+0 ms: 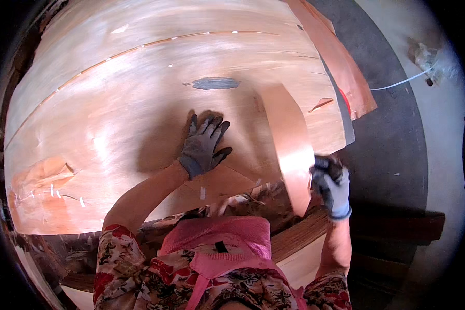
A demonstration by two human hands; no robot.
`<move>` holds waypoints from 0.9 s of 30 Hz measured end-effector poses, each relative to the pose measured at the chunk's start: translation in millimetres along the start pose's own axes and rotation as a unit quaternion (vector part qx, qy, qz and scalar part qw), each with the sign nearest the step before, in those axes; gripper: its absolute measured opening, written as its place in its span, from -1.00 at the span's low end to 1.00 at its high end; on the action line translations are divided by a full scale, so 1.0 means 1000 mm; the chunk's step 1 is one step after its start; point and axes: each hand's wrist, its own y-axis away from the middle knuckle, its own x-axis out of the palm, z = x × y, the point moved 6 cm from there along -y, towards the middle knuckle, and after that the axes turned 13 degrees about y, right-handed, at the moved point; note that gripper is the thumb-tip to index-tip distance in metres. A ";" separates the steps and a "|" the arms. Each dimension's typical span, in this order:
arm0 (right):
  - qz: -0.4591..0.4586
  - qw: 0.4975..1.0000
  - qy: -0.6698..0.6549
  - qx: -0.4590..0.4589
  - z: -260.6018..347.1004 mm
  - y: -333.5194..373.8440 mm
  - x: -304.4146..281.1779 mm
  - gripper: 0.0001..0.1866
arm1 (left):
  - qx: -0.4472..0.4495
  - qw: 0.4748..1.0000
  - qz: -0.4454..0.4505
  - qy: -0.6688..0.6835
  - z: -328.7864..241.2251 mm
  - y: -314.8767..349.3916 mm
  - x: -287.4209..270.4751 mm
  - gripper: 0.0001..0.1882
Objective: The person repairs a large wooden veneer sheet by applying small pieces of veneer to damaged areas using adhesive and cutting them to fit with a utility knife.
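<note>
A broad pale wood veneer sheet (pixel 139 108) spreads out before me. My left hand (pixel 201 147), in a grey glove with dark fingertips, lies on it with the fingers spread and holds nothing. To the right, a curved strip of veneer (pixel 289 139) stands up from the sheet, its near end reaching past the sheet's front edge. My right hand (pixel 333 188), gloved likewise and slightly blurred, is closed at the strip's right edge. Its fingertips are partly hidden. A grey patch (pixel 215 83) shows through a gap in the sheet beyond my left hand.
Torn veneer (pixel 46 191) with small white tape pieces lies at the sheet's left. A long taped seam (pixel 108 58) crosses the far part. Reddish veneer (pixel 341 67) overhangs the far right side, above a dark surface (pixel 392 134). A wooden beam (pixel 299 235) runs near my body.
</note>
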 end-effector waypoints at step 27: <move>0.200 0.851 0.298 -0.383 -0.059 -0.268 -0.066 -0.77 | -0.162 0.982 -0.037 -0.090 0.010 -0.051 0.043 -0.21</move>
